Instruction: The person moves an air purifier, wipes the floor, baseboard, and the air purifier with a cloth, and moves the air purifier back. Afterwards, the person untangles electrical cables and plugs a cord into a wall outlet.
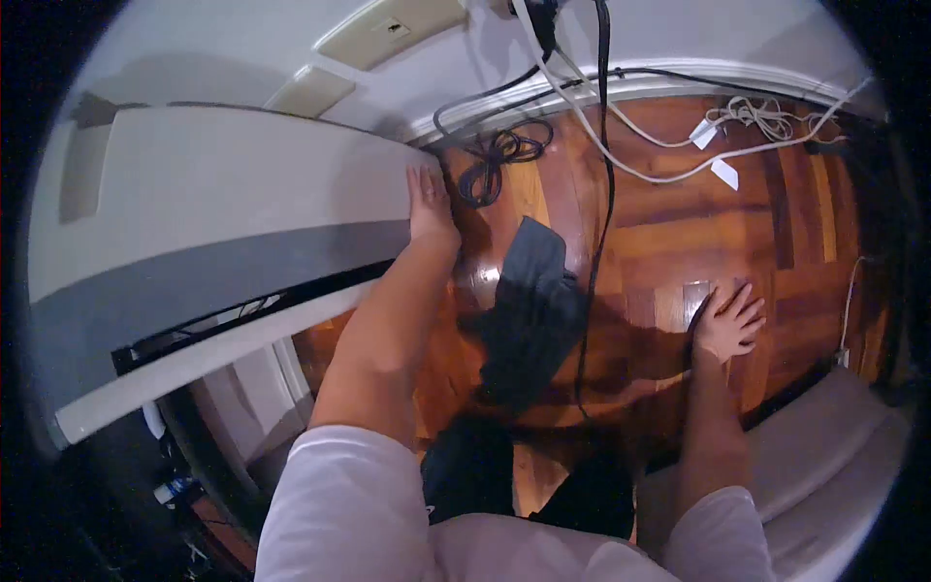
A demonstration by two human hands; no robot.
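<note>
My left hand (430,204) lies flat against the end of a long white piece of furniture (262,175), its fingers pointing toward the wall. On the wooden floor (669,233), my right hand (727,325) rests with its fingers spread. Between my arms a crumpled dark grey cloth (533,301) lies on the floor, touched by neither hand. A black cable (608,175) hangs down between the cloth and my right hand. Neither hand holds anything.
A coiled dark cable (499,160) lies near the skirting board. White cables with paper tags (724,174) loop at the upper right, beside a coiled white cord (761,116). A wall socket (392,29) is at the top. A grey cushioned seat (824,446) stands at the lower right.
</note>
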